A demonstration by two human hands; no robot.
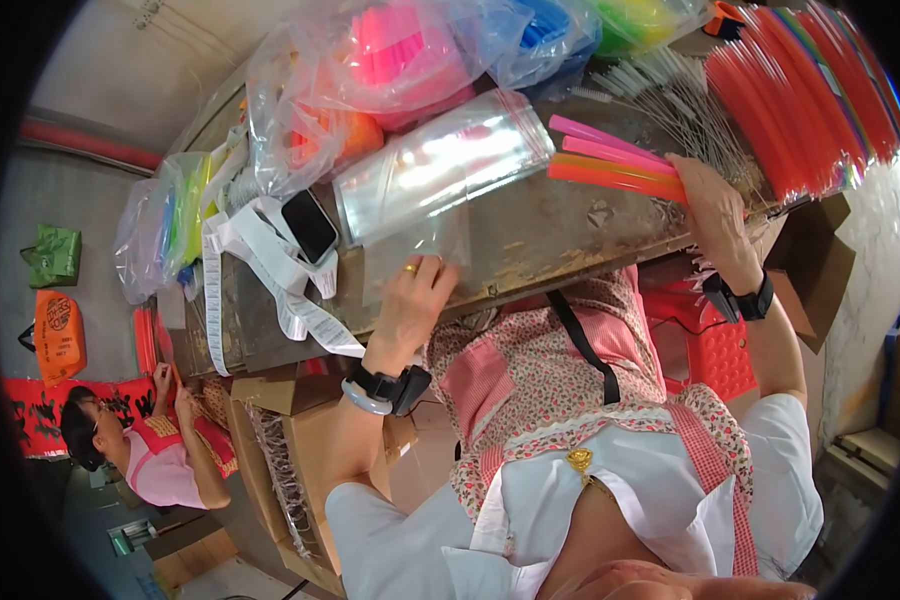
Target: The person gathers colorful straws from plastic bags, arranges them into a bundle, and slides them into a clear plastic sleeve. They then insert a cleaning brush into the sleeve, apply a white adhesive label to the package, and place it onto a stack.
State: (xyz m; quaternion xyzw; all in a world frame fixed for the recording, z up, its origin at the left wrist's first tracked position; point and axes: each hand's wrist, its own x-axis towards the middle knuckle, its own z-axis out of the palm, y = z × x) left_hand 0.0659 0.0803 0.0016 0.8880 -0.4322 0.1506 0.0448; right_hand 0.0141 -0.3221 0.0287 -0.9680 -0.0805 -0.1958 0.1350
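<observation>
- Four straws can be counted, two pink and two orange; their near ends are closed in the right grip, over the worktop.
- Their long axes are run roughly sideways, with the free ends pointed left of that grip and slightly fanned; the pink pair is tilted more upward.
- The right forearm is raised from below, with the back of the hand shown and one dark band worn at the wrist.
- By the left grip, one clear bag is touched with bent fingers; whether it is pinched cannot be told. One ring, one dark band and one pale bangle are worn there.
- Between the grips, farther back, one stack of clear packets is laid.
- Left of the left grip, one phone is rested on a white label strip.
- Beyond the right grip, many thin brushes, too crowded to count, are spread beside bundled red tubes.
</observation>
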